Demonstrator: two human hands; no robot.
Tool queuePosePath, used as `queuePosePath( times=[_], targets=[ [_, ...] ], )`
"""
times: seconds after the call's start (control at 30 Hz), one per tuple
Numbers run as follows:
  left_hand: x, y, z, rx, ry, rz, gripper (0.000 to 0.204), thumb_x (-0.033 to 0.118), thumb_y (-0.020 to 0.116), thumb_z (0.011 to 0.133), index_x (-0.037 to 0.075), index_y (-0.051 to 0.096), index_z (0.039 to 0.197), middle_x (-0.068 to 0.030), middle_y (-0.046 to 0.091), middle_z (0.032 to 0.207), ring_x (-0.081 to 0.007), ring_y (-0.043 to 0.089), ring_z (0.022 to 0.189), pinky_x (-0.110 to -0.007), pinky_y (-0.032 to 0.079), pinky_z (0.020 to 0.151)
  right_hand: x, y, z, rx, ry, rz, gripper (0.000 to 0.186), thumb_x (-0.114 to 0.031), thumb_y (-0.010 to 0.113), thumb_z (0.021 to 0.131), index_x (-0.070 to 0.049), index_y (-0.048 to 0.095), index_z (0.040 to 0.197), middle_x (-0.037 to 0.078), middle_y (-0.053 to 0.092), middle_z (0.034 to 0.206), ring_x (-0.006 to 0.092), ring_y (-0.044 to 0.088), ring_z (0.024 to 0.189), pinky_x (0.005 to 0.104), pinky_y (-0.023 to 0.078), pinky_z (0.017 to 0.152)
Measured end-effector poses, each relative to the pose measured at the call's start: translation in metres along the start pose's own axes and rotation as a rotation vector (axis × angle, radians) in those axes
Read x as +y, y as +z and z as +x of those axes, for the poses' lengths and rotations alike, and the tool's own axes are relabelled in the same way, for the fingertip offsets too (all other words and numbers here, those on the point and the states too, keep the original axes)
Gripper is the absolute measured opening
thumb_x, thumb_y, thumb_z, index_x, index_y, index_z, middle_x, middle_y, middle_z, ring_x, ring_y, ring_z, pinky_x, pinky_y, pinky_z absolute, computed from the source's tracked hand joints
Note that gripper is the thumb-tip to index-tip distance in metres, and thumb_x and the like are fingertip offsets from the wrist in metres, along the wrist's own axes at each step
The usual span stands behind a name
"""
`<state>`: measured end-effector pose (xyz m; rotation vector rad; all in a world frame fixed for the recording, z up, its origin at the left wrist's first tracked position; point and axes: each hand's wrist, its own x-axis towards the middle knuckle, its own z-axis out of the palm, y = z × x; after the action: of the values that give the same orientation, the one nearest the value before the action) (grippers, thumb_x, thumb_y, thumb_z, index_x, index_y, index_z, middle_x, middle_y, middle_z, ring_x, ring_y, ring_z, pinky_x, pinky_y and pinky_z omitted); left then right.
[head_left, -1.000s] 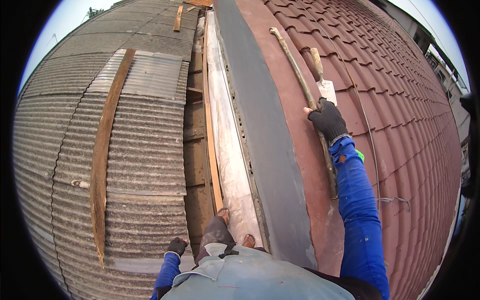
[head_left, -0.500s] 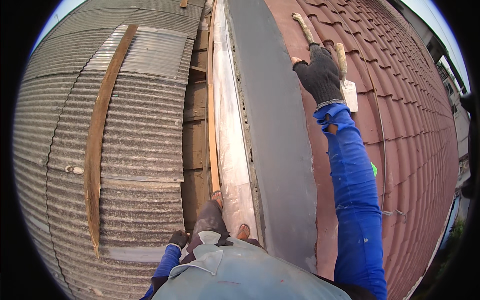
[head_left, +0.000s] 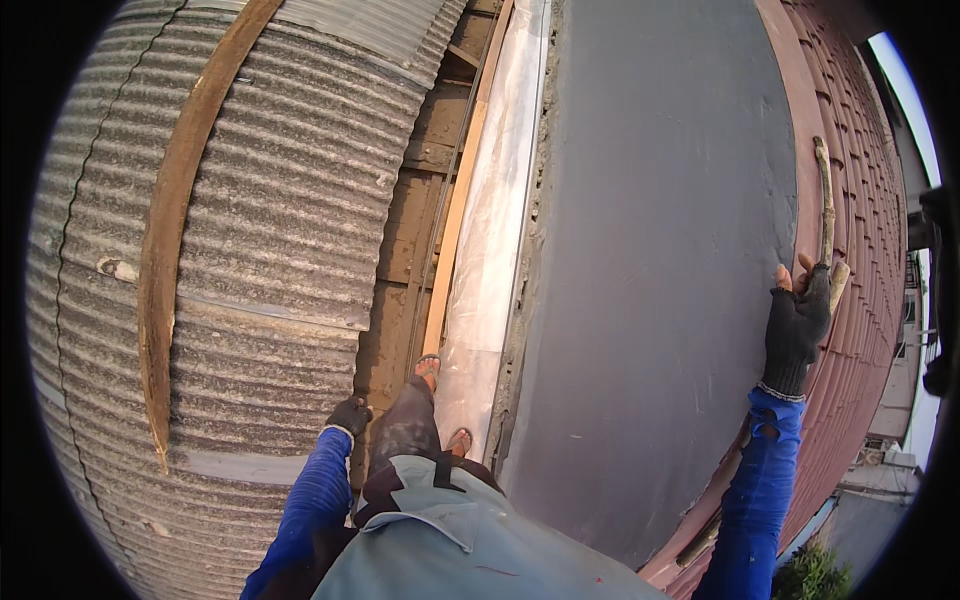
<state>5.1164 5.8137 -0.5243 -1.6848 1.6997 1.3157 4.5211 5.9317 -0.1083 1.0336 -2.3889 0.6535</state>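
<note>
My right hand (head_left: 800,315), in a dark fingerless glove, grips a long, pale wooden stick (head_left: 826,200) along the red strip beside the tiles. A second wooden handle (head_left: 840,285), the trowel's in earlier views, shows just behind that hand; its blade is hidden. My left hand (head_left: 350,415), also gloved, has curled fingers at the edge of the grey corrugated roofing (head_left: 270,230); what they hold, if anything, is unclear.
My sandalled feet (head_left: 428,372) are on or beside translucent sheeting (head_left: 485,220) and a timber batten (head_left: 460,200), along an open brown gap. A broad grey coated strip (head_left: 660,250) borders red tiles (head_left: 865,240). A rough plank (head_left: 170,260) lies on the corrugated sheets.
The view has swung, putting the red tiles at the far right and the grey strip wider. My right hand remains on the stick, shifted rightward in view. My left hand appears higher.
</note>
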Motion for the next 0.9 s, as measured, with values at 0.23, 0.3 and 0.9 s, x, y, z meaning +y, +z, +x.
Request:
queuePosePath(
  times=[0.23,0.3,0.9],
  targets=[
    [0.089,-0.031,0.079,-0.067,0.073,-0.006,0.044,0.034,0.065,0.085,-0.003,0.062,0.108,-0.0252,0.066,0.098,-0.0363,0.065,0.092,-0.041,0.048,0.081,0.006,-0.001,-0.007,0.007,0.191,-0.063,0.037,-0.018,0.071,0.089,-0.001,0.060,0.120,0.001,0.054,0.092,0.0106,0.051,0.081,0.0242,0.045,0.071],
    [0.106,-0.033,0.087,-0.039,0.128,-0.093,0.045,0.036,0.065,0.085,-0.003,0.062,0.106,-0.0261,0.066,0.095,-0.0371,0.065,0.090,-0.041,0.048,0.080,0.001,-0.002,-0.006,0.002,0.163,-0.096,0.038,-0.020,0.071,0.090,0.000,0.060,0.120,0.004,0.057,0.098,0.0134,0.053,0.085,0.0269,0.046,0.075],
    [0.225,-0.145,0.071,0.083,0.280,-0.124,0.050,0.034,0.064,0.089,-0.001,0.058,0.124,-0.0237,0.065,0.117,-0.0326,0.063,0.110,-0.038,0.049,0.094,-0.038,-0.013,0.007,0.044,0.150,-0.223,0.028,-0.014,0.073,0.082,0.004,0.063,0.102,0.014,0.060,0.094,0.0293,0.061,0.091,0.0371,0.050,0.079]
  ],
)
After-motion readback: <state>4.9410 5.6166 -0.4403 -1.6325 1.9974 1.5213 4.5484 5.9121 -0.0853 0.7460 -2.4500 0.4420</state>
